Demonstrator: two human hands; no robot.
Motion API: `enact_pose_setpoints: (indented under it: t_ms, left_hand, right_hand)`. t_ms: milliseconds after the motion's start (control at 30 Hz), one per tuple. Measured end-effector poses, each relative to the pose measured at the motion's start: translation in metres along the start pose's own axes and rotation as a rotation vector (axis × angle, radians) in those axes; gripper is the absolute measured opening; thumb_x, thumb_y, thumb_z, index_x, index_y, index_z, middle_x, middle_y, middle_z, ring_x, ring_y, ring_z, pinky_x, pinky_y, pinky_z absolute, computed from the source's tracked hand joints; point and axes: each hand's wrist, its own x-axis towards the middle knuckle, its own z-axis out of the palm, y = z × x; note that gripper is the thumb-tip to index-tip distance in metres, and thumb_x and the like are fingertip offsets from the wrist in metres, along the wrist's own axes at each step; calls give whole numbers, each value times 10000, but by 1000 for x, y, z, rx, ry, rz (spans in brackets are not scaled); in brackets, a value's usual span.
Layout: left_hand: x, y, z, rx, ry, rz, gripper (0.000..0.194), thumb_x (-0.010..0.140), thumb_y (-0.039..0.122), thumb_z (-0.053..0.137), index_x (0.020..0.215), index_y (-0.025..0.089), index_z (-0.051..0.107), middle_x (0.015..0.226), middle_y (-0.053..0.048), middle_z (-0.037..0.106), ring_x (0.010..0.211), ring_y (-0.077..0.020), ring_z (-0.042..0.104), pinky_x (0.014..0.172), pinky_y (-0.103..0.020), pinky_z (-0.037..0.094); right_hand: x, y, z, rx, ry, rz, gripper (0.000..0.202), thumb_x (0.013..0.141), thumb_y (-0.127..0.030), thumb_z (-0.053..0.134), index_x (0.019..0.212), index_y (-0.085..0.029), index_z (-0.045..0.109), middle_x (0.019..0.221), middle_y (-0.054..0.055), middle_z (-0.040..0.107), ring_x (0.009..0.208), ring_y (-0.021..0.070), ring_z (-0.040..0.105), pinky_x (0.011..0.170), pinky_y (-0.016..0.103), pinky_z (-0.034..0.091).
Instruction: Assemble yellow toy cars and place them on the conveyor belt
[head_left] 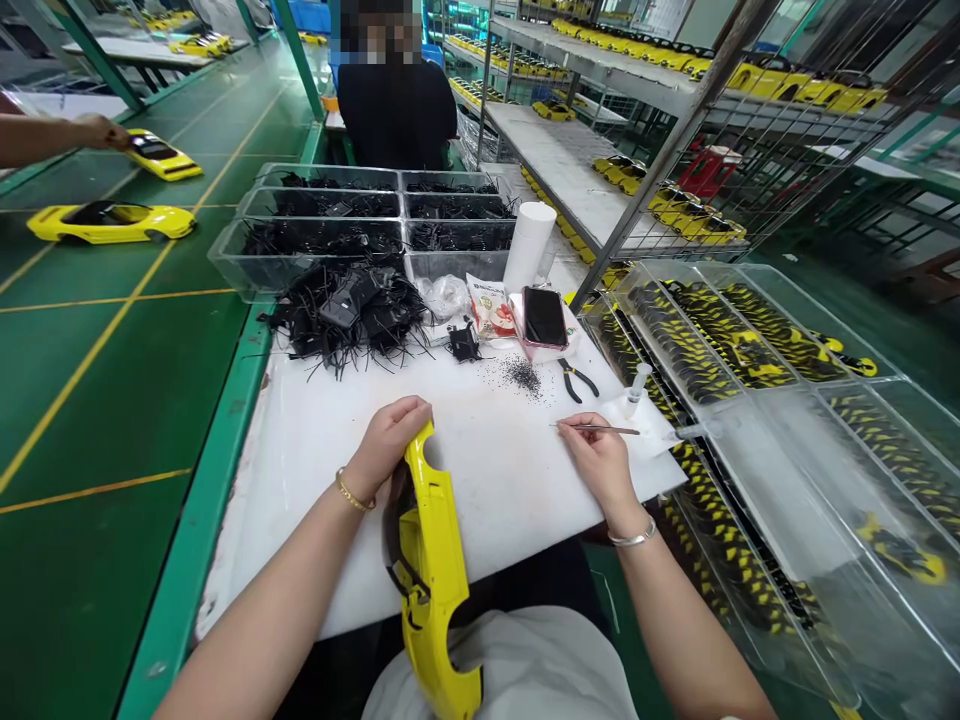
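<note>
My left hand (397,437) is closed on the far end of a yellow toy car body (439,530), which is tipped on its side with its near end over my lap. In my right hand (600,458) a thin dark stick-like tool (619,430) is pinched between thumb and fingers, its fine tip pointing left above the white board (502,470). Beyond my right hand lie a heap of tiny black pieces (523,376) and pliers with black handles (578,380). A small clear cup (638,384) stands close to that hand.
Black parts with wires (352,305) are piled at the back left, before clear divided bins (232,240). A phone (545,318), snack packet (491,308) and white cylinder (530,245) stand near. Trays (780,440) of yellow-black parts flank the right. Another person's hand (105,132) touches a yellow car.
</note>
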Motion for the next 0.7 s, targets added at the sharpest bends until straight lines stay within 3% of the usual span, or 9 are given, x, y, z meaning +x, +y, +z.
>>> enact_pose_setpoints:
  t_ms: [700]
  left_hand:
    - [-1,3,2,-38,18,1,342,793,484,554,702,154,547,636,29,463,587,-81,376,553,-224,289]
  right_hand:
    - [1,-1,0,13,18,-12,322,779,-456,716,897,-165,648,796,60,677,727,186,627,692,306,501]
